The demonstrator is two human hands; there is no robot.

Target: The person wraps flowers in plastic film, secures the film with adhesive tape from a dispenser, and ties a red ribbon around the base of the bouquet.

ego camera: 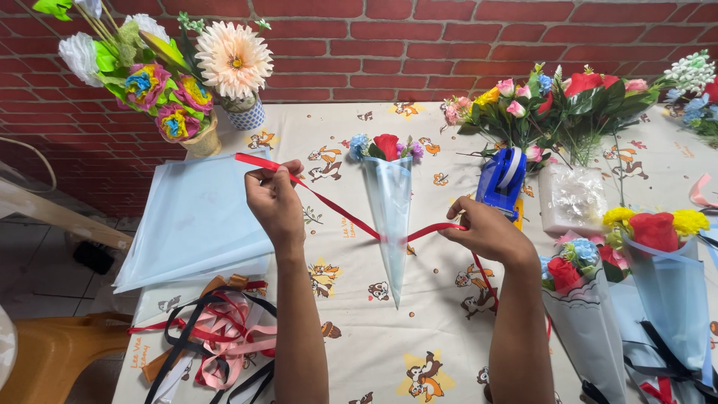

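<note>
— Two hands on it: we saw the left hand (275, 200) pinching one end of the red ribbon (329, 200), fingers closed tight, raised above the cartoon-print tablecloth (441, 314).

— And the right hand (488, 233) pinched the other end, near the blue tape dispenser (501, 179). The ribbon crossed the pale blue cone bouquet (389, 209) lying mid-table.

— We judged even tension on both ends mattered, keeping the ribbon flat at the cone's waist.

Both hands (275, 200) & forearms bare, no sleeves.
</note>
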